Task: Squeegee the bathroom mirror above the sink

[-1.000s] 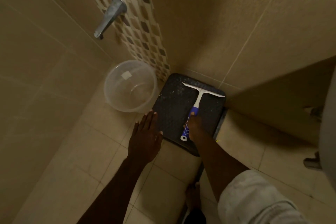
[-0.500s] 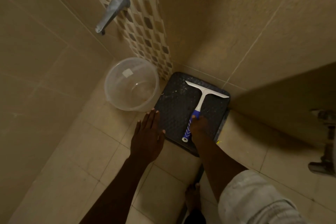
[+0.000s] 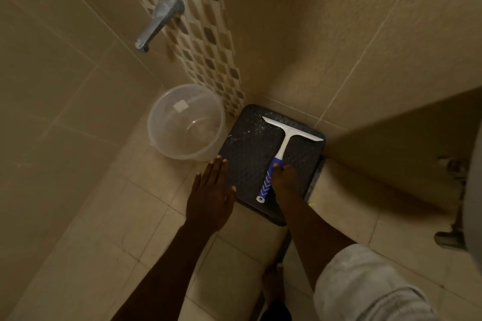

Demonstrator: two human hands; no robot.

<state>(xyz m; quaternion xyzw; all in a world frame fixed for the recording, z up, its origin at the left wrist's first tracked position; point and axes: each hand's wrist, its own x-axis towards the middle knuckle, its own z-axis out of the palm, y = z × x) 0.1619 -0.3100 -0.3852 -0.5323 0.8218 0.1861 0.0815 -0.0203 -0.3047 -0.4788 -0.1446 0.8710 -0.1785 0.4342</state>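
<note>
Two hands are reached down toward a dark stool (image 3: 250, 154) set in the tiled corner beside a clear bucket (image 3: 186, 122); the squeegee (image 3: 283, 150) is laid flat on the stool top, its white blade toward the wall and its blue handle toward the person, presumably parked there within easy reach. The right hand (image 3: 285, 180) is placed against the handle's right side, fingertips touching the blue grip near its upper end; whether the fingers are yet curled around it cannot be told. The left hand (image 3: 211, 198) is held flat with fingers straight and spread, gripping nothing, at the stool's left edge, probably for balance. The mirror is not shown.
</note>
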